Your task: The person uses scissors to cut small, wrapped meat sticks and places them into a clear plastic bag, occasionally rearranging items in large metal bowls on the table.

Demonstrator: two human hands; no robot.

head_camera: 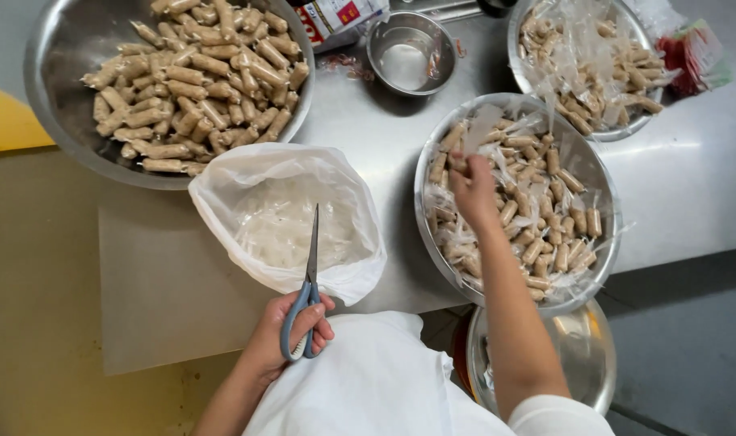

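Observation:
My left hand [291, 335] grips grey-handled scissors [309, 287], the closed blades pointing up over a white plastic bag [287, 218] holding clear wrapper scraps. My right hand [473, 190] reaches into a steel bowl [606, 242] of tan rolls in clear plastic wrappers [545, 234]; its fingers pinch one wrapped roll near the bowl's upper left. Whether the roll is lifted off the pile is hard to tell.
A large steel bowl [61, 48] of unwrapped tan rolls sits at the upper left. Another bowl of wrapped rolls [586, 56] is at the upper right, a small empty steel bowl [408, 52] between them. A lower steel bowl [582, 355] lies under the table edge.

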